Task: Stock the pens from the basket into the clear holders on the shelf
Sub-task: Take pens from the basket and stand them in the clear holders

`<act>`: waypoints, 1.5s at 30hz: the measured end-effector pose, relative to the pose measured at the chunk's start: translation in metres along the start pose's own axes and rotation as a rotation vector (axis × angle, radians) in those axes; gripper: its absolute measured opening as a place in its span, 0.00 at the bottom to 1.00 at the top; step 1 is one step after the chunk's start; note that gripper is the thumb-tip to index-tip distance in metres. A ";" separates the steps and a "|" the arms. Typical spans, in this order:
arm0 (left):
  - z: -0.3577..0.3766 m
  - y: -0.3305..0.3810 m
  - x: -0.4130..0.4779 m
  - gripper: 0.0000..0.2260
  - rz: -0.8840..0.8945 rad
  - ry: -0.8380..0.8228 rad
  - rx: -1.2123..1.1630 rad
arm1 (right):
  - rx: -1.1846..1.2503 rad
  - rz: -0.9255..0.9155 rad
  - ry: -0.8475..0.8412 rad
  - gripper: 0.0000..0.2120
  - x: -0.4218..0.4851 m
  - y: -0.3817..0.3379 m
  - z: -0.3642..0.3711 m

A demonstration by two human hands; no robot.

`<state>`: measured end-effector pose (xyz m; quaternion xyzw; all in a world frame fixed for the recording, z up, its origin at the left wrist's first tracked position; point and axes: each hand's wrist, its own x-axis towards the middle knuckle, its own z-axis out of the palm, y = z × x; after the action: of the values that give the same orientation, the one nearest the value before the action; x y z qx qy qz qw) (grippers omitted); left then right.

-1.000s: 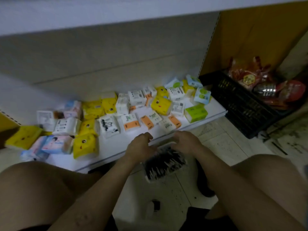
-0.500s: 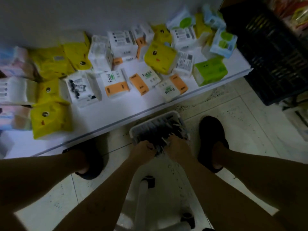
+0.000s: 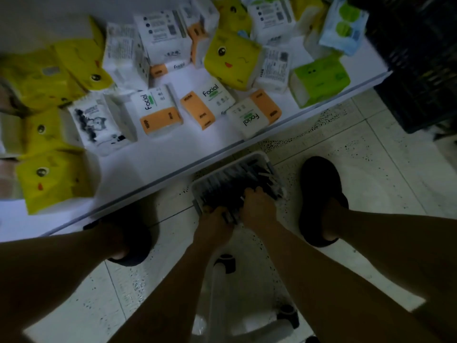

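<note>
You are at the picking-up step: both your hands are down in the basket [image 3: 237,179], which sits on the floor in the middle of the frame, just below the edge of the low shelf [image 3: 158,157]. The basket is full of dark pens [image 3: 230,181]. Your left hand [image 3: 215,225] is at the near end of the basket with its fingers curled down among the pens, and your right hand [image 3: 258,209] is right beside it with its fingers curled in the same way. The picture is dark, so you cannot tell for sure if either hand has really closed on a bunch yet. The shelf in the upper part of the frame holds only tissue packs [image 3: 158,112], yellow, white and orange ones. No clear holders show anywhere here. So next you likely need to squeeze a bunch of pens tight, lift them out without dropping any, and look up to find the holders.
</note>
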<state>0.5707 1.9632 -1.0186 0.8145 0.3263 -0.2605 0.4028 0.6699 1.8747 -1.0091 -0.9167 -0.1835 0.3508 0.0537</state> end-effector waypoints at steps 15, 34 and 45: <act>-0.019 -0.004 0.025 0.16 -0.096 0.166 -0.026 | 0.253 0.107 -0.072 0.19 -0.001 0.002 -0.018; -0.028 0.013 0.014 0.10 -0.256 -0.021 -0.293 | 0.801 0.170 -0.248 0.10 -0.027 0.008 -0.033; -0.094 0.038 -0.085 0.08 0.125 0.049 -0.437 | 0.686 -0.103 -0.064 0.06 -0.088 -0.017 -0.089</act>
<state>0.5586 1.9962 -0.8906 0.7325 0.3336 -0.1381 0.5771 0.6629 1.8600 -0.8837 -0.8234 -0.1026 0.4173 0.3706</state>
